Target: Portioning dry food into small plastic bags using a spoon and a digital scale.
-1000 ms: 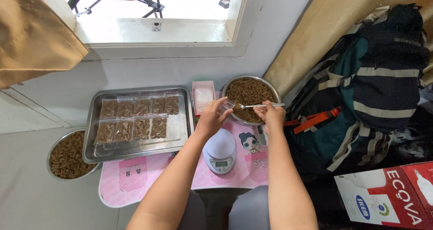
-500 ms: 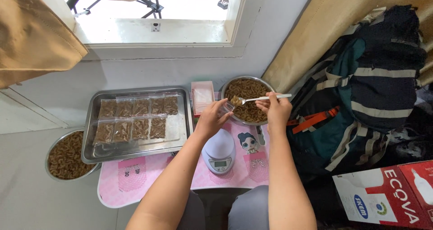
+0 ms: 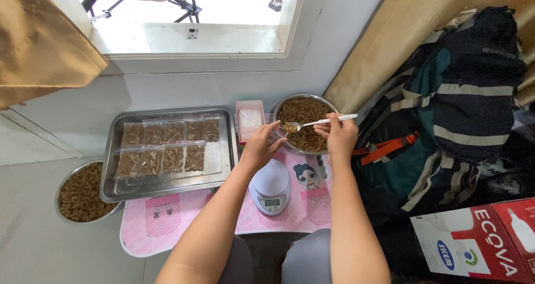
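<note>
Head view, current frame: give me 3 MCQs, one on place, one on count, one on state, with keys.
1. Where does the kitchen scale sit?
A. on the pink mat
B. inside the steel tray
C. on the window sill

2. How many filled bags lie in the tray?
A. four
B. nine
C. fifteen

3. What is the state of the spoon in the right hand?
A. empty, lying on the mat
B. loaded with brown pellets, held over the bowl
C. buried in the bowl by the floor

Answers:
1 A: the scale rests on the pink mat, in front of the tray.
2 B: five bags in the back row, four in the front row.
3 B: the spoon's tip carries pellets above the right bowl, next to the small clear bag at the left hand.
</note>
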